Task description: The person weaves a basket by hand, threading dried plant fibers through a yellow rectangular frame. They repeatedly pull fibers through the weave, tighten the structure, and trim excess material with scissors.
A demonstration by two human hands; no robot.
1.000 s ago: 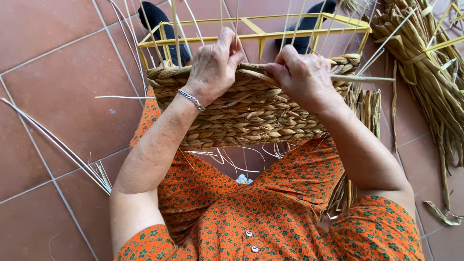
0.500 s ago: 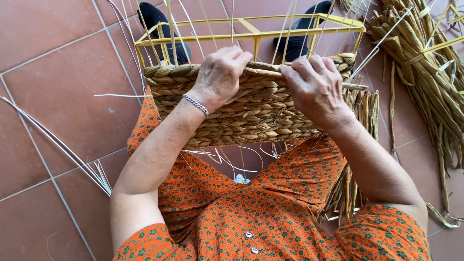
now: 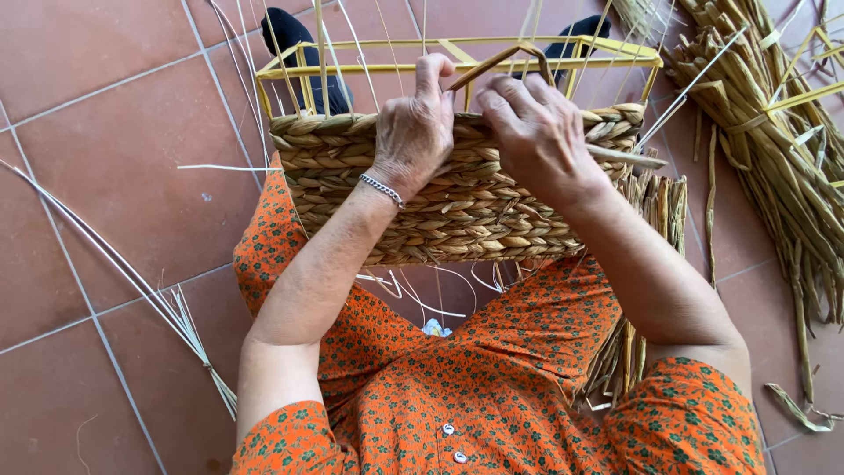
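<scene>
— Where is the basket?

— The half-woven basket rests on my lap, its yellow frame standing above the woven wall, my feet in dark shoes just beyond it on the tiled floor.

— And your hands?

— My left hand lies over the top edge, fingers curled down against the weave. My right hand is closed on a flat strand, pinching it just above the rim.

— Anything beside you?

— A bundle of dried rushes lies to my right, and thin pale reeds to my left.
</scene>
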